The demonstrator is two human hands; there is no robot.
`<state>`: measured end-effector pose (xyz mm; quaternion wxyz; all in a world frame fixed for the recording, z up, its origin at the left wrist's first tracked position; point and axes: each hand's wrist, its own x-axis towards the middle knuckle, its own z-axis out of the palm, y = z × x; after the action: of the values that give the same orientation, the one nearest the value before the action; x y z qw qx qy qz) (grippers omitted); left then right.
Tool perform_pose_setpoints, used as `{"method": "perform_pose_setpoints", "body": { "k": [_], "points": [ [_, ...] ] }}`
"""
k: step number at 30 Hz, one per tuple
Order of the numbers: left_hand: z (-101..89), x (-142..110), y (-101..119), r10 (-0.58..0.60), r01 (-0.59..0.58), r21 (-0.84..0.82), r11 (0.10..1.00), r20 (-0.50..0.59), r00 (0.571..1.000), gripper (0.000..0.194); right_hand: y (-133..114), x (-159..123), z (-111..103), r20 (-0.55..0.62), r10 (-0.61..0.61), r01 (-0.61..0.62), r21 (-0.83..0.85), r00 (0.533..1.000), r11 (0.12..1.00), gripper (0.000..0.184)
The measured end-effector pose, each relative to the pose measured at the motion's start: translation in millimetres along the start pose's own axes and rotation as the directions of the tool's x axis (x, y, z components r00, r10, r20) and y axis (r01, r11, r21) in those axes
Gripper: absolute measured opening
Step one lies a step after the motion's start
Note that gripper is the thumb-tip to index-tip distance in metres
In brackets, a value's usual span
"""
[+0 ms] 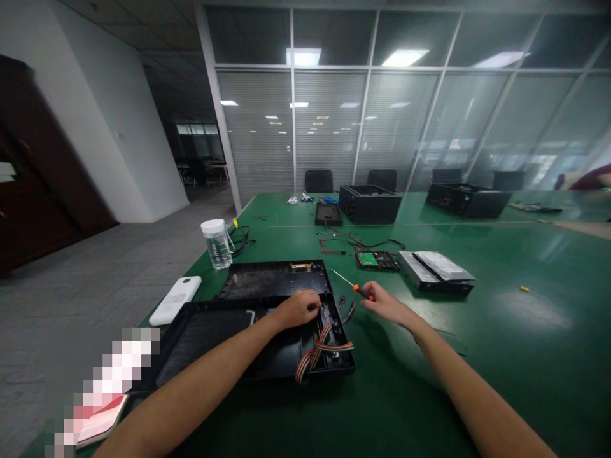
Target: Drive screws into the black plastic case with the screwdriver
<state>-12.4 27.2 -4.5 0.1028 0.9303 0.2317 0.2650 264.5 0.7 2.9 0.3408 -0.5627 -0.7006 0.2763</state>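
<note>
My right hand [384, 304] is wrapped round the handle of a screwdriver [356, 289] with an orange-and-black grip. Its thin metal shaft points up and left, over the table and apart from the black case. My left hand [301, 308] reaches into the right part of an open black computer case [210, 331], fingers curled together near a small metal part; what they pinch is hidden. Striped flat cables [319, 348] loop out of the case just below that hand. Behind it lies a flat black panel [272, 280] with a brass-coloured strip.
A water bottle [218, 245] and a white phone-like device [175, 300] stand left. Beyond lie a green circuit board [368, 258], a silver drive [436, 272], red cables [331, 249] and black computer cases [370, 205]. A yellow bit [524, 289] lies right.
</note>
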Motion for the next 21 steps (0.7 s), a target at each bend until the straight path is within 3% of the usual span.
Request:
{"method": "perform_pose_setpoints", "body": {
  "k": [3,7,12,17,21],
  "points": [
    [-0.1,-1.2,1.3,-0.073,0.073,0.004,0.997,0.002,0.997,0.016,-5.5,-0.4,-13.2,0.073,0.0,-0.016,0.22,0.997,0.975,0.027],
    [-0.7,-0.9,4.0,-0.117,0.116,0.022,0.993,0.017,0.993,0.019,-18.9,-3.1,-28.7,-0.089,-0.092,0.117,0.353,0.992,0.928,0.037],
    [-0.1,0.4,3.7,-0.152,0.152,-0.025,0.988,0.017,0.988,0.017,-28.6,-9.6,-29.6,-0.146,-0.103,0.13,0.188,0.984,0.973,0.032],
    [3.9,0.4,1.1,-0.182,0.18,-0.088,0.98,-0.012,0.983,0.017,-41.5,-14.8,-12.7,-0.269,-0.217,0.223,-0.006,0.938,0.975,0.028],
    [4.8,0.8,1.3,-0.206,0.203,-0.111,0.973,-0.011,0.979,0.017,-44.3,-15.4,-0.6,-0.272,-0.235,0.227,-0.064,0.933,0.972,0.028]
  ]
}}
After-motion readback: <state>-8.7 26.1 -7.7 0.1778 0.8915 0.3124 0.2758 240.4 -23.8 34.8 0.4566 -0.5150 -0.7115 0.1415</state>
